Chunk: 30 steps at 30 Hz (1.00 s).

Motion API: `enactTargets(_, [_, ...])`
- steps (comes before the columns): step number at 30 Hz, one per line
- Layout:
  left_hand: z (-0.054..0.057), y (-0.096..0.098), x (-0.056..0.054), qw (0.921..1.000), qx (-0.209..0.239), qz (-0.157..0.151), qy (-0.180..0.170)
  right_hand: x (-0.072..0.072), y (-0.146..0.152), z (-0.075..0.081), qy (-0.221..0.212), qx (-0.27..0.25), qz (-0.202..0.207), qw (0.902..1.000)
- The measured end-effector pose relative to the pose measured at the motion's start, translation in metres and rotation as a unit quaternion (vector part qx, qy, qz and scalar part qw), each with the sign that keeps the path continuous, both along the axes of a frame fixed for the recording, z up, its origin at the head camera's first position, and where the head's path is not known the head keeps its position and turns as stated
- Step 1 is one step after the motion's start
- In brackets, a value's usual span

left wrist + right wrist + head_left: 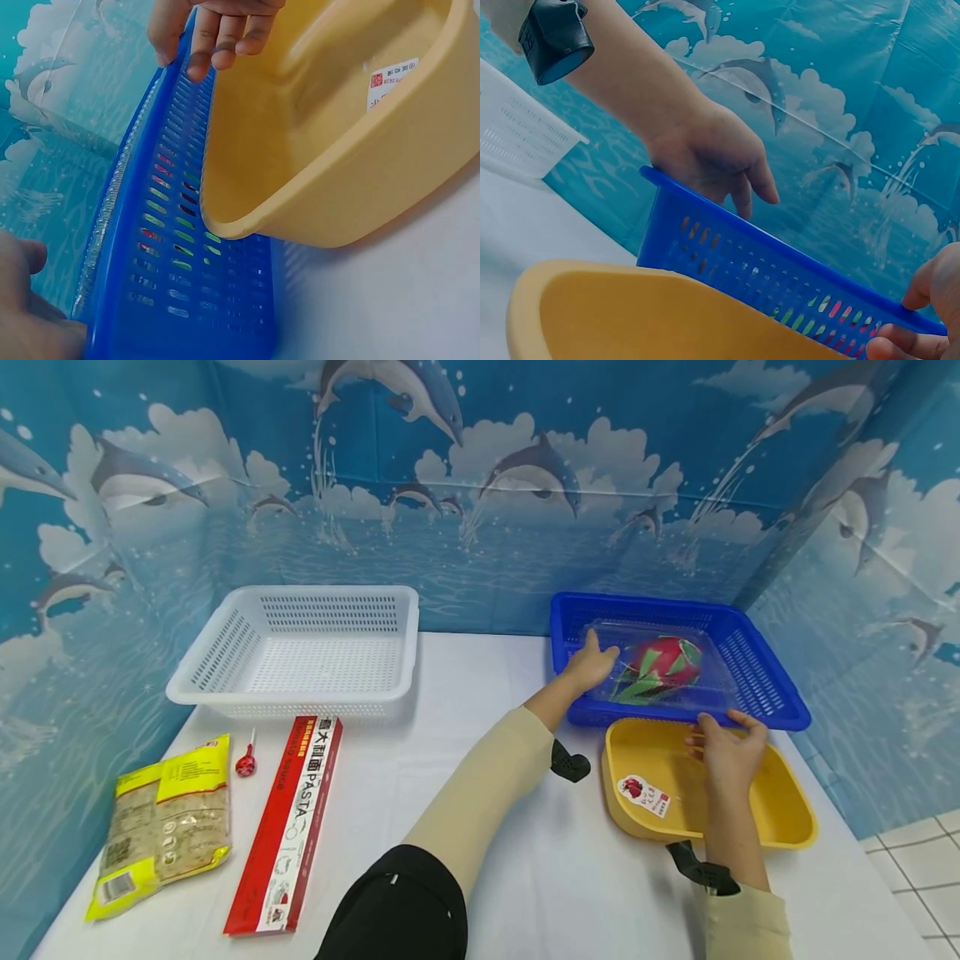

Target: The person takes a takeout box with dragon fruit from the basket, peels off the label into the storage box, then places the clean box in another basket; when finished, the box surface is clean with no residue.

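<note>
A clear plastic box (716,672) lies in the blue basket (768,685), with a red and green dragon fruit (667,662) showing through it. My left hand (591,664) reaches over the basket's left side to the box's left end, its thumb held apart from the fingers. My right hand (726,752) is at the basket's front rim. In the left wrist view, the right hand's thumb and loose fingers (225,49) lie on either side of that rim. Below this hand stands a yellow basin (783,810) with a fruit sticker (643,795) inside.
An empty white basket (300,697) stands at the back left. In front of it lie a yellow-ended food packet (168,822), a red lollipop (245,764) and a long red and white pasta box (285,827). A dolphin-print curtain (480,527) hangs behind the white tabletop (540,860).
</note>
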State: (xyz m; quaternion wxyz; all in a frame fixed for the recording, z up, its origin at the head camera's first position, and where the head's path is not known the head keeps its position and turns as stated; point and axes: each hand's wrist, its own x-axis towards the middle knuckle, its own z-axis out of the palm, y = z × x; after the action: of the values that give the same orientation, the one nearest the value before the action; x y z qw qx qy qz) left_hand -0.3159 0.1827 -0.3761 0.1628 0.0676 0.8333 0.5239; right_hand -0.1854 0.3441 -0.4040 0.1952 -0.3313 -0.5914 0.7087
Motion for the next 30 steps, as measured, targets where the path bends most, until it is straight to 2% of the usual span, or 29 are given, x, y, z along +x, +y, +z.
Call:
enactTargets(8, [-0.002, -0.003, -0.002, 0.9991, 0.013, -0.035, -0.019, 0.0, -0.001, 0.001, 0.001, 0.0, -0.002, 1.0])
enactTargets(11, [-0.001, -0.003, 0.0, 0.9992, 0.007, -0.035, -0.016, 0.0, -0.001, 0.0, -0.002, 0.001, -0.001, 1.0])
enactTargets(16, [0.0, -0.004, 0.003, 0.9995, 0.004, -0.028, 0.016, 0.0, -0.001, 0.0, -0.003, 0.002, -0.003, 1.0])
enactTargets(20, [-0.001, -0.01, 0.006, 0.9982, 0.02, -0.03, 0.047, 0.0, -0.001, -0.001, -0.006, -0.001, 0.001, 1.0])
enactTargets(25, [0.002, -0.024, 0.012, 0.9932, 0.058, -0.056, 0.084, -0.001, -0.001, 0.0, -0.001, -0.005, 0.007, 1.0])
enactTargets(30, [0.007, -0.039, 0.021, 0.9887, 0.09, -0.072, 0.096, 0.0, 0.0, 0.0, 0.009, -0.009, 0.003, 0.9999])
